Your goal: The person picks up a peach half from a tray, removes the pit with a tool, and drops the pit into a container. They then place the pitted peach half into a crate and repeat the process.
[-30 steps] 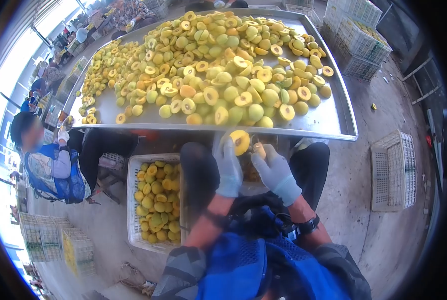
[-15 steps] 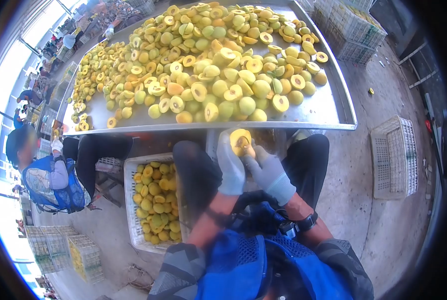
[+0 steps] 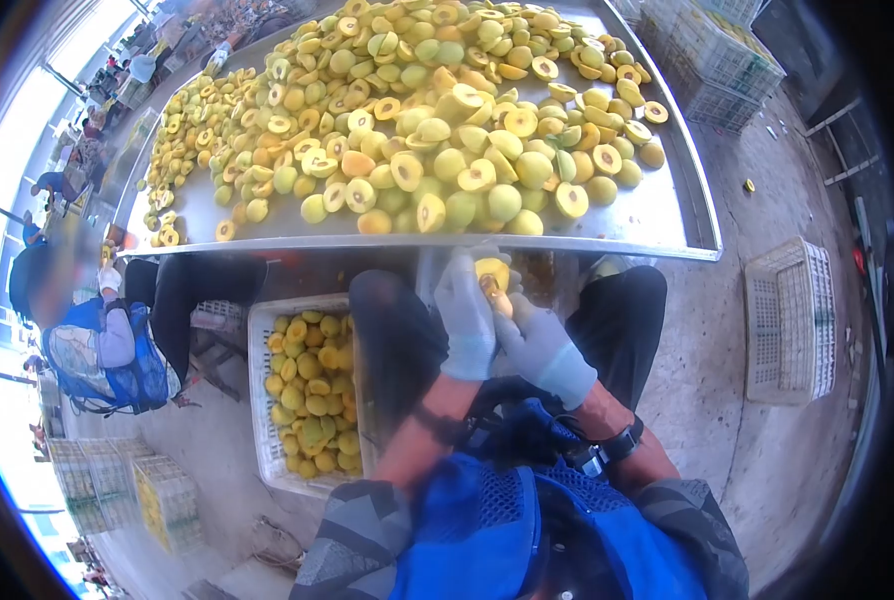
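Observation:
My left hand (image 3: 466, 315), in a pale glove, is closed around a yellow fruit half (image 3: 492, 271) just below the near edge of the metal table (image 3: 367, 243). Against the cut side of that fruit is my right hand (image 3: 542, 345), also gloved, its fingers closed on something small that I cannot make out. A large heap of halved yellow-green fruits (image 3: 427, 130) lies on the table above both hands. Left of my legs, a white crate (image 3: 265, 400) holds many more fruits (image 3: 315, 390).
Another person (image 3: 107, 345) in a blue vest sits at the left by the table. A white crate (image 3: 792, 320) stands on the floor at the right. Stacked crates (image 3: 712, 65) are at the upper right, more crates (image 3: 167, 500) at the lower left.
The view has shifted slightly, so the table sits a little higher. The fruit half in my left hand has turned and now shows less of its cut face.

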Available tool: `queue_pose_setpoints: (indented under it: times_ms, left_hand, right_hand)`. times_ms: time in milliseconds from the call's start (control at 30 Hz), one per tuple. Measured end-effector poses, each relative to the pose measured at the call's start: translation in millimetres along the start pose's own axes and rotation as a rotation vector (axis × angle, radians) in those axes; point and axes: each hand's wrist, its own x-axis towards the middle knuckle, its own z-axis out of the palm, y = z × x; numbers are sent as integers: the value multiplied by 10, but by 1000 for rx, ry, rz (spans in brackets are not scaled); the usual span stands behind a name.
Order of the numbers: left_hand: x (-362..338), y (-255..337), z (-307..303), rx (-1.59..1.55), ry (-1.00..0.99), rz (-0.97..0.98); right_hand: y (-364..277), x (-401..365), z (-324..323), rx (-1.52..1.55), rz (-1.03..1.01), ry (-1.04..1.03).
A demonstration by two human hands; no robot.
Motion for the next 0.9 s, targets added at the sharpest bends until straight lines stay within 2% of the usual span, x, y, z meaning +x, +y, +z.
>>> queue_pose_setpoints:
  times_ms: [200, 300, 400, 500, 600, 633, 733, 767, 833, 867, 900]
  left_hand:
    - [-2, 26, 10, -7, -45, -10]
    - [18, 25, -30, 76, -127, 44]
    - [133, 28, -141, 109, -309, 42]
    - [221, 27, -179, 226, -437, 91]
    - [257, 30, -162, 244, -539, 117]
    - [266, 31, -143, 256, -560, 66]
    - [269, -81, -54, 106, -392, -77]
    - [316, -152, -48, -27, -319, -13]
    - [433, -217, -199, 599, -156, 560]
    - [438, -197, -268, 422, -152, 369]
    - [408, -61, -271, 236, -115, 190]
  right_hand:
    - [130, -13, 14, 183, 23, -74]
    - [156, -17, -29, 389, 157, -202]
    - [-2, -55, -156, 775, 328, -350]
    - [166, -43, -212, 866, 388, -480]
    - [393, -37, -187, 1155, 417, -628]
    - [491, -41, -134, 1225, 391, -632]
    - [605, -42, -125, 1455, 458, -568]
    - [694, -12, -112, 1572, 447, -617]
    - [641, 4, -100, 1552, 408, -548]
    - [626, 38, -118, 1539, 384, -514]
    - [656, 70, -139, 1513, 447, -470]
